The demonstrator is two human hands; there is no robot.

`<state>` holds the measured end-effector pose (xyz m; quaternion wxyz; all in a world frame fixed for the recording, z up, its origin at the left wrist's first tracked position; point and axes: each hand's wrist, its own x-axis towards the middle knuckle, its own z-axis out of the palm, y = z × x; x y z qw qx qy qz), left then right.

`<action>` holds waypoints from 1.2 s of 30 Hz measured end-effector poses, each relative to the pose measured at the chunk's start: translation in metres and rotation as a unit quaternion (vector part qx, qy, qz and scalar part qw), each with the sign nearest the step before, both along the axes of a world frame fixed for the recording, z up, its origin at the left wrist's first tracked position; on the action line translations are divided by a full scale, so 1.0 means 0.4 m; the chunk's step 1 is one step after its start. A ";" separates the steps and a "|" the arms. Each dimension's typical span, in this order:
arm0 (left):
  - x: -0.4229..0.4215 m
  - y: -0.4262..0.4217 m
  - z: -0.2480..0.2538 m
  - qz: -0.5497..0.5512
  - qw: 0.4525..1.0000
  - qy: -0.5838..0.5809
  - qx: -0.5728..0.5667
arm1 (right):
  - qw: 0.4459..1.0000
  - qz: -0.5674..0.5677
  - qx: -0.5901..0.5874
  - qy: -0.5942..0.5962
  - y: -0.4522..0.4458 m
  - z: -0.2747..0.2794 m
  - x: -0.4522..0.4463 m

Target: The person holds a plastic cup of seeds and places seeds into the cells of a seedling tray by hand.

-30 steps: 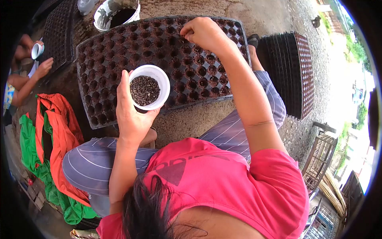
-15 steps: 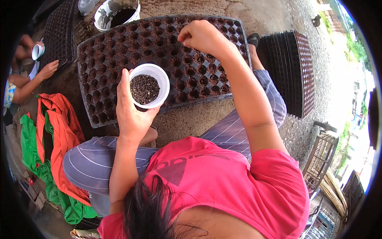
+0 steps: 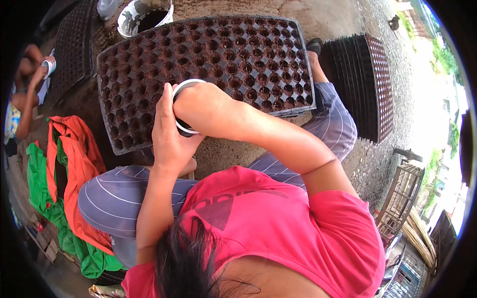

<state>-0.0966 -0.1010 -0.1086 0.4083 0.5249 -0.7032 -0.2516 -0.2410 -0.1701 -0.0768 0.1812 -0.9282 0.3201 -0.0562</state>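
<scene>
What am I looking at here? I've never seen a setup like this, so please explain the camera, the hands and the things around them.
There is no machine: a person works with two bare hands. The camera is worn on their head, looking forward and down, so their own pink shirt and striped trousers show. The left hand holds a white cup. The right hand covers its mouth, hiding the fingertips and contents. In front lies a dark tray of small pockets, with a bucket beyond. Stacked trays stand to the right; orange cloth lies left. At far left, another person's hand is at another cup.
</scene>
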 end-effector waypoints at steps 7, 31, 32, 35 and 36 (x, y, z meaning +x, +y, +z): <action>0.011 0.005 0.007 0.028 1.000 -0.010 -0.007 | 0.974 -0.160 0.103 -0.124 -0.083 0.062 -0.119; 0.025 0.002 0.000 0.028 0.999 -0.014 -0.021 | 0.950 -0.277 0.144 -0.016 -0.145 -0.058 -0.256; 0.025 0.002 -0.001 0.028 0.999 -0.013 -0.023 | 0.950 -0.277 0.144 -0.016 -0.140 -0.056 -0.258; 0.026 0.002 -0.004 0.026 0.999 -0.008 -0.027 | 0.963 -0.224 0.144 0.034 -0.117 -0.038 -0.256; 0.025 0.003 -0.003 0.025 0.999 -0.008 -0.027 | 0.967 -0.223 0.123 0.029 -0.109 -0.022 -0.251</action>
